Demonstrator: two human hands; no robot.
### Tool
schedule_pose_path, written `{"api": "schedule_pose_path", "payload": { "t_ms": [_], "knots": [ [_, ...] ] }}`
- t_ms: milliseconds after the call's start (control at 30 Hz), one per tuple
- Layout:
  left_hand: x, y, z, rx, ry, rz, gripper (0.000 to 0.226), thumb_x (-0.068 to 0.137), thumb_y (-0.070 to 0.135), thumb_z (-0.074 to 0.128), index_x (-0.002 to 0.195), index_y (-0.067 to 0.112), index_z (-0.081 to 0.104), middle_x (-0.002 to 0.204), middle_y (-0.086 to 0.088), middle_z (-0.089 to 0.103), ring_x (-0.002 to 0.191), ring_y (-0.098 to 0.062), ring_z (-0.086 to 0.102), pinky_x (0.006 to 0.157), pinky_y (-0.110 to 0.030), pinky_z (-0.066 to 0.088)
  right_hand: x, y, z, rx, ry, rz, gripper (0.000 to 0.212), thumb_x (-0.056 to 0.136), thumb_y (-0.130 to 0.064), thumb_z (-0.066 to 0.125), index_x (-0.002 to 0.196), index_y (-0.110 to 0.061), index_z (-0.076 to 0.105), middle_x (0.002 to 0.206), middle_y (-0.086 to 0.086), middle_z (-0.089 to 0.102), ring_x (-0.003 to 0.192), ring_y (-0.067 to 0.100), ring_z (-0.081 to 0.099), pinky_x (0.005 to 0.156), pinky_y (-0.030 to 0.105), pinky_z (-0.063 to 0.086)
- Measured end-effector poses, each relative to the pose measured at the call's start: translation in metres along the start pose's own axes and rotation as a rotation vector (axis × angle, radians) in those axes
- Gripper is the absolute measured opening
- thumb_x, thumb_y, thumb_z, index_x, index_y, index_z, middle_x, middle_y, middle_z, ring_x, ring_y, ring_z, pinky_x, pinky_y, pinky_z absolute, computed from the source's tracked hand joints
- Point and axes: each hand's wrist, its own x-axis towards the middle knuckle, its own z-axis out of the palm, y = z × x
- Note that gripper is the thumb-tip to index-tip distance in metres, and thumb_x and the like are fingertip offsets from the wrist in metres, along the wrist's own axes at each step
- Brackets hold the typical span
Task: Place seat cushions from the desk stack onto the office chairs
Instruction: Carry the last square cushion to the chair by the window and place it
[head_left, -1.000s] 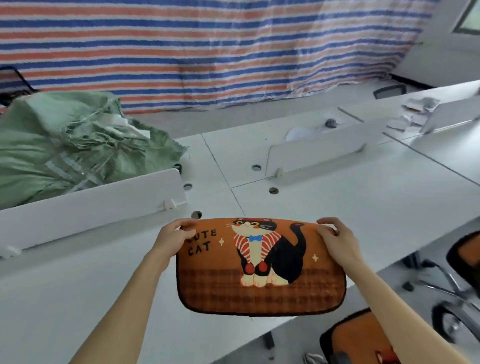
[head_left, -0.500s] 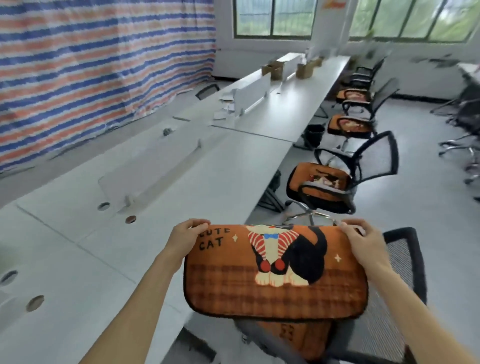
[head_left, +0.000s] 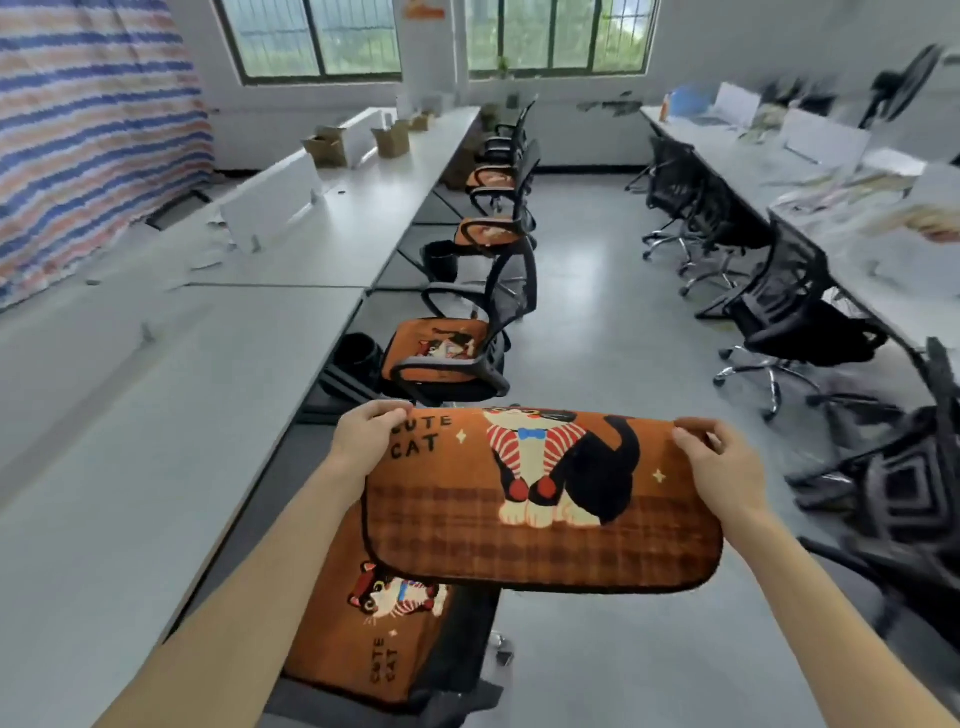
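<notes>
Cushion (head_left: 540, 499) with cat print held in mid-air, lower centre of frame, face up and roughly level. Left hand (head_left: 366, 439) grips its far left corner, fingers curled over the edge; right hand (head_left: 719, 467) grips the far right corner likewise. Under it at lower left, a chair (head_left: 415, 701) already carries another cushion (head_left: 363, 623). White desk (head_left: 130, 415) fills the left side.

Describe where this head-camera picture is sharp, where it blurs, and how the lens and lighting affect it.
Head view: the cushion, left hand and right hand are fairly sharp; the black chairs at the right edge smear into blur; the wide lens stretches the long desk on the left; daylight from the windows lights the room softly.
</notes>
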Motion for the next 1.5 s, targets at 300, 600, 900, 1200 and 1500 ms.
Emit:
{"api": "schedule_pose_path", "payload": {
  "t_ms": [300,600,900,1200,1500],
  "knots": [
    [0.052,0.040,0.113,0.059,-0.101,0.006,0.018,0.097,0.026,0.061,0.095,0.028,0.078,0.103,-0.005,0.075,0.095,-0.027,0.071,0.088,-0.049,0.059,0.086,0.031,-0.060,-0.038,0.053,0.050,0.014,0.098,-0.030,0.058,0.107,-0.029,0.069,0.113,-0.007,0.058,0.113,0.015,0.053,0.099,0.041,0.046],
    [0.171,0.065,0.211,0.002,-0.151,-0.065,0.018,0.099,0.022,0.058,0.103,0.022,0.076,0.102,-0.006,0.075,0.094,-0.024,0.071,0.084,-0.040,0.058,0.224,0.035,-0.058,-0.086,0.056,0.096,0.018,0.099,-0.026,0.059,0.112,-0.019,0.070,0.121,0.002,0.059,0.112,0.012,0.048,0.094,0.034,0.042],
    [0.283,0.118,0.301,0.033,-0.207,-0.113,0.030,0.104,0.013,0.045,0.113,0.016,0.072,0.106,-0.010,0.073,0.097,-0.026,0.070,0.092,-0.045,0.056,0.368,0.028,-0.059,-0.116,0.063,0.157,0.014,0.098,-0.029,0.062,0.108,-0.024,0.071,0.122,0.003,0.061,0.123,0.024,0.054,0.105,0.048,0.046],
    [0.415,0.196,0.414,0.110,-0.234,-0.051,0.030,0.103,0.015,0.046,0.109,0.020,0.075,0.103,-0.007,0.075,0.093,-0.023,0.073,0.090,-0.042,0.058,0.556,0.029,-0.062,-0.063,0.135,0.137,0.012,0.095,-0.028,0.064,0.103,-0.023,0.072,0.115,-0.001,0.065,0.113,0.017,0.056,0.096,0.036,0.046],
    [0.561,0.308,0.519,0.094,-0.147,-0.009,0.030,0.103,0.015,0.047,0.100,0.022,0.075,0.101,-0.008,0.076,0.091,-0.027,0.073,0.089,-0.046,0.059,0.775,0.003,-0.054,-0.008,0.081,0.138,0.012,0.095,-0.033,0.064,0.101,-0.027,0.071,0.115,-0.001,0.064,0.113,0.022,0.058,0.098,0.045,0.050]
  ]
}}
